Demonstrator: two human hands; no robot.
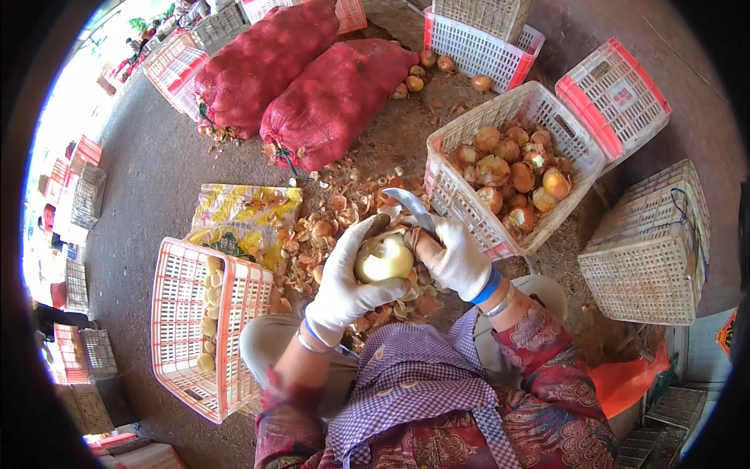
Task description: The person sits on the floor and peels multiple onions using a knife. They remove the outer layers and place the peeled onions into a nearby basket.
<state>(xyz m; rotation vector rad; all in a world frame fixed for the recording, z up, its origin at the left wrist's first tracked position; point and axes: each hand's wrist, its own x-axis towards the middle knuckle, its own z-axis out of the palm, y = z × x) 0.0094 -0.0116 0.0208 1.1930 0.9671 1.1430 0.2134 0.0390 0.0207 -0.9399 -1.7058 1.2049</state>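
Observation:
In the middle, my left hand (337, 291), in a white glove, is closed round a mostly peeled, pale onion (385, 262) with some brown skin left on its upper side. My right hand (459, 256), gloved too, grips a small curved knife (412, 205); its handle is hidden in the fingers and the blade points up and left. The right thumb presses against the onion's skin. Loose brown onion skins (324, 228) lie on the ground beneath both hands. Unpeeled onions (512, 168) fill much of a white crate (447, 195) just beyond my right hand.
At my left stands a red-and-white crate (183, 332) holding peeled onions (209, 313), beside a yellow sack (250, 209). Two full red mesh sacks (269, 62) (336, 102) lie ahead. More crates (613, 98) (648, 250) stand at the right, and several onions (481, 83) lie on the ground.

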